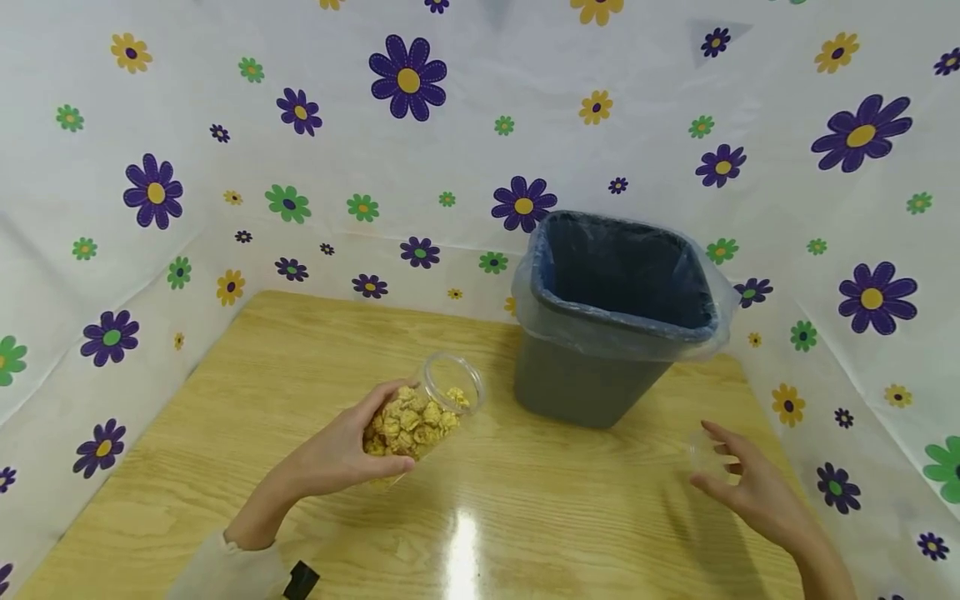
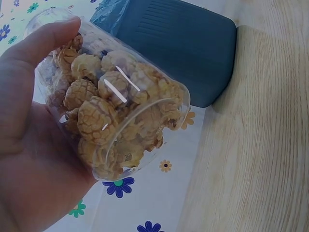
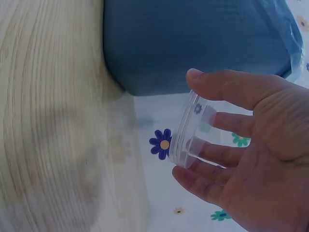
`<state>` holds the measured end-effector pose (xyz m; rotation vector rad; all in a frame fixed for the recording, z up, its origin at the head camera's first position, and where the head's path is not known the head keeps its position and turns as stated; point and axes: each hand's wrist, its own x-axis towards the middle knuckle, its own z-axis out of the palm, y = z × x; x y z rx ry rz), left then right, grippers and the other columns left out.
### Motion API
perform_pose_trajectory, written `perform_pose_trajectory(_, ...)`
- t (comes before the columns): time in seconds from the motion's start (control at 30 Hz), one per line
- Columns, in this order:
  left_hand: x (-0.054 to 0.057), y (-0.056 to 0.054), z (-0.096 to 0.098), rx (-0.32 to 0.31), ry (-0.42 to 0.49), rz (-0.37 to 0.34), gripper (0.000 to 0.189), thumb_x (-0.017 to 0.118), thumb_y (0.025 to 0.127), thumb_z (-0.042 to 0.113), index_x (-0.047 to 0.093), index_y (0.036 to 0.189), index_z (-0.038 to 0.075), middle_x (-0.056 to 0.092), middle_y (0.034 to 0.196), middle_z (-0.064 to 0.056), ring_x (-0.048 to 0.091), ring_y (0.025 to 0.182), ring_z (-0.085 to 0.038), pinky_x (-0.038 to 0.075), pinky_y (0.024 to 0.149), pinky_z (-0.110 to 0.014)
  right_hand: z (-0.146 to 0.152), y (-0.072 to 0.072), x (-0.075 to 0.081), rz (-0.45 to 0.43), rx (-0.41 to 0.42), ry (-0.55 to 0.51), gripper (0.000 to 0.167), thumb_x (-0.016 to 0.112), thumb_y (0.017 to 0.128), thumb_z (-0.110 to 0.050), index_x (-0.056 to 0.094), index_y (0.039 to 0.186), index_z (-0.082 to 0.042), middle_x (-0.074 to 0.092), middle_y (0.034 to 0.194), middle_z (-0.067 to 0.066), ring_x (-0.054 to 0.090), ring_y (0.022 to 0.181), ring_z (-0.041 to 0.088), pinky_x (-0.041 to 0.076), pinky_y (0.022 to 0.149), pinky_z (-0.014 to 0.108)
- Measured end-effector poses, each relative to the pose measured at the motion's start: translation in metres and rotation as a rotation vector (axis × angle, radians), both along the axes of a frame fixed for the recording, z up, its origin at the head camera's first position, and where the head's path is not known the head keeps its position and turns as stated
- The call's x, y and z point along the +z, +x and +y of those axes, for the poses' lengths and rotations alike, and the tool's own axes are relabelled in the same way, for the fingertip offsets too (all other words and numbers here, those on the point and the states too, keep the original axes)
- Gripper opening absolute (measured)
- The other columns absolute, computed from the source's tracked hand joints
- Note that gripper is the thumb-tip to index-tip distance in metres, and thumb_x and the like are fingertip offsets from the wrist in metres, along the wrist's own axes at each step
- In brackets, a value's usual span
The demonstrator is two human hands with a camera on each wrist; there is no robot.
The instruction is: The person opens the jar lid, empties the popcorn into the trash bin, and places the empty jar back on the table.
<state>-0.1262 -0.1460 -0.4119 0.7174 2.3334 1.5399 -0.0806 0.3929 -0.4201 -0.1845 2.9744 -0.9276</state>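
My left hand [image 1: 341, 450] grips a clear plastic jar [image 2: 113, 96] of caramel popcorn [image 1: 412, 421] round its side. The jar is tilted, its uncovered mouth pointing up and right toward the bin in the head view. Popcorn fills much of it, with some pieces close to the mouth. Over the right side of the table, my right hand [image 1: 757, 487] holds a clear round lid [image 3: 186, 135] by its edge between thumb and fingers. In the head view the lid is faint against the wood.
A grey bin [image 1: 585, 383] lined with a translucent bag [image 1: 622, 333] stands at the back right of the wooden table [image 1: 300, 358]. Flower-printed white sheeting [image 1: 450, 150] walls the table at the back and both sides.
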Motion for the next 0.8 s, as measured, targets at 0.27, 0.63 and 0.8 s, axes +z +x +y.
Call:
perform_pose_trajectory(0.27, -0.001, 0.0, -0.001, -0.004, 0.01, 0.0, 0.088, 0.083, 0.09, 0.03, 0.03, 0.16, 0.023, 0.046, 0.147, -0.015, 0.055, 0.122, -0.036, 0.055, 0.092, -0.048, 0.012, -0.001, -0.007, -0.064, -0.02, 0.003, 0.076, 0.075, 0.096, -0.018, 0.034, 0.15, 0.015, 0.043, 0.142, 0.041, 0.052, 0.119, 0.057, 0.053, 0.088, 0.058)
perform_pose_trajectory(0.63, -0.002, 0.001, 0.0, 0.007, -0.005, -0.004, 0.092, 0.083, 0.089, 0.03, 0.027, 0.161, 0.019, 0.046, 0.149, -0.016, 0.055, 0.124, -0.037, 0.054, 0.094, -0.048, 0.024, -0.006, -0.026, -0.087, -0.052, 0.056, 0.08, 0.077, 0.094, -0.021, 0.033, 0.147, 0.02, 0.043, 0.137, 0.048, 0.051, 0.115, 0.064, 0.051, 0.086, 0.068)
perform_pose_trajectory(0.8, -0.002, 0.002, 0.0, 0.011, -0.013, -0.003, 0.092, 0.083, 0.09, 0.03, 0.027, 0.162, 0.017, 0.045, 0.149, -0.018, 0.055, 0.125, -0.038, 0.054, 0.094, -0.049, 0.028, -0.007, -0.034, -0.095, -0.066, 0.124, 0.082, 0.079, 0.093, -0.027, 0.037, 0.145, 0.02, 0.045, 0.134, 0.049, 0.053, 0.113, 0.064, 0.051, 0.084, 0.068)
